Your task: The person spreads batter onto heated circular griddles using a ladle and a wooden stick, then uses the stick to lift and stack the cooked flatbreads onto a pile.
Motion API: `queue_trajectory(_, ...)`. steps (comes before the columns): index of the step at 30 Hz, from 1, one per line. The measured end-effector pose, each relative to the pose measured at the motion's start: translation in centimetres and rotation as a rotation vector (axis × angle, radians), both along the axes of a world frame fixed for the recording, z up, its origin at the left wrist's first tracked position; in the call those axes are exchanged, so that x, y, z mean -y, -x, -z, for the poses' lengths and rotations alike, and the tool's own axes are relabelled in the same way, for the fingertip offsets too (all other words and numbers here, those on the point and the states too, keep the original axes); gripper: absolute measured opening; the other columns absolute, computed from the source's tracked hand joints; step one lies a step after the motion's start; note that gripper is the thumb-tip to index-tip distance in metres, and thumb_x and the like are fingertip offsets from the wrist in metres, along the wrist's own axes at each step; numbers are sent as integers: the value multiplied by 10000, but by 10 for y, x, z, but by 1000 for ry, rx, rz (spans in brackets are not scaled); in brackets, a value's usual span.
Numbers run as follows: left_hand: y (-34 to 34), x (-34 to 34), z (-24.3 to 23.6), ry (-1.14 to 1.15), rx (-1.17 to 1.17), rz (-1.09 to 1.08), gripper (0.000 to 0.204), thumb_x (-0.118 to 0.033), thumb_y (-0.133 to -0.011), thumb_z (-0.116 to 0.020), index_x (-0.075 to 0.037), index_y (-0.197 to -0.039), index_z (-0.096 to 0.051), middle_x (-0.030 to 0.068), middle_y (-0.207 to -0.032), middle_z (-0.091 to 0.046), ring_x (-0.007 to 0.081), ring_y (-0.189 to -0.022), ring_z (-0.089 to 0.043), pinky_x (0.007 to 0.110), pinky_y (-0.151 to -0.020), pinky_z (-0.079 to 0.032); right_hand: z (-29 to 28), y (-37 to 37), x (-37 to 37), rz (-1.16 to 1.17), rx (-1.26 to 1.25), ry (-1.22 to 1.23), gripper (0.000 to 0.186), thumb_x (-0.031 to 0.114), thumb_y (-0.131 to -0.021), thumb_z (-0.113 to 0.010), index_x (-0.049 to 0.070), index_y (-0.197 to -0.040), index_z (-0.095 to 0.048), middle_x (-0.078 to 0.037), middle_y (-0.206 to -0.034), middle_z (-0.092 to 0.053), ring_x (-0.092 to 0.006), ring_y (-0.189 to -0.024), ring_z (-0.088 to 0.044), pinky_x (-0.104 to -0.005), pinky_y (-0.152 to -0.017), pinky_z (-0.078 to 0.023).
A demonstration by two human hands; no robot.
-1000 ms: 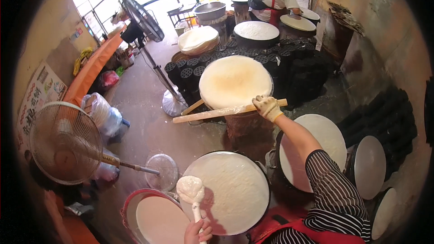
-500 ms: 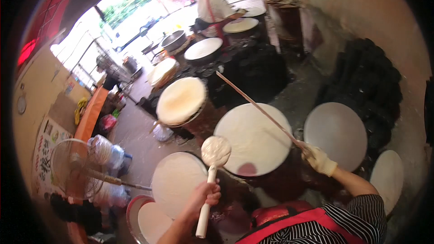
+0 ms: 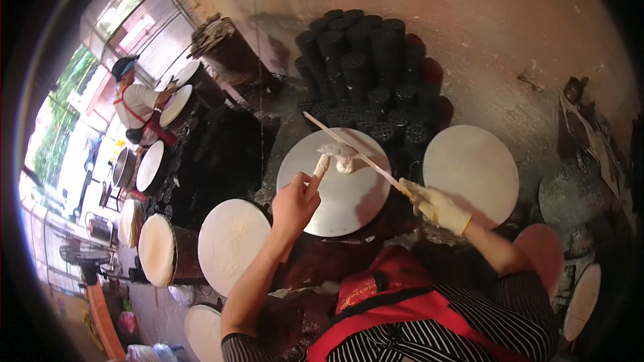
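Note:
My bare left hand (image 3: 294, 206) is wrapped round the thick pale handle of a ladle (image 3: 335, 150), its bowl tipped over the bare grey griddle (image 3: 335, 211) in front of me. White batter (image 3: 345, 164) hangs from the bowl down to the metal. On my right hand (image 3: 439, 210) is a cream work glove. Its fingers close on the end of a long wooden stick (image 3: 376, 166), which slants leftward above the same griddle, passing close to the ladle's bowl. A thin white sheet of batter (image 3: 233, 248) covers another round griddle to the left.
A pale round plate (image 3: 471, 175) lies to the right. Black pierced coal cylinders (image 3: 365, 74) are stacked behind the griddle by the wall. More round griddles, one with a browned sheet (image 3: 157, 250), run leftward toward a co-worker in a red apron (image 3: 141, 108). A pale disc (image 3: 582, 302) leans at lower right.
My view has swung right. The ladle, full of batter before, has moved from a batter-covered griddle to a bare one and now tips batter out. The stick has come along in my right hand.

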State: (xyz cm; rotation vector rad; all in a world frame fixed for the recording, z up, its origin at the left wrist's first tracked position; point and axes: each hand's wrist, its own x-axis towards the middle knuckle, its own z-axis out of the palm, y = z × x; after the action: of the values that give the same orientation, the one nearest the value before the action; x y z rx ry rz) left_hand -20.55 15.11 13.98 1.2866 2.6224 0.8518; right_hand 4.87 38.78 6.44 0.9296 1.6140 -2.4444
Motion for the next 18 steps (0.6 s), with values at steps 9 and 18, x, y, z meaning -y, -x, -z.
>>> queue_trajectory(9, -7, -116, 152, -277, 493, -297, 220, -133, -829, -628, -4, -1004, -598, 140, -667, -637, 266, -531, -643, 380, -497, -499, 178, -25, 58, 292, -148, -952, 462, 251, -980, -554, 278, -1435, -479, -137, -1242, -633, -339, -1094, -624, -394, -898, -483)
queue_trajectory(18, 26, -131, 99, -400, -122, -364, 199, -46, -797, -611, -50, -980, -533, 175, -833, -604, 397, -805, -584, 484, -694, -444, 181, 56, 45, 440, -131, -1114, 429, 300, -998, -517, 314, -1426, -479, -180, -1020, -662, -350, -830, -666, -429, -685, -532)
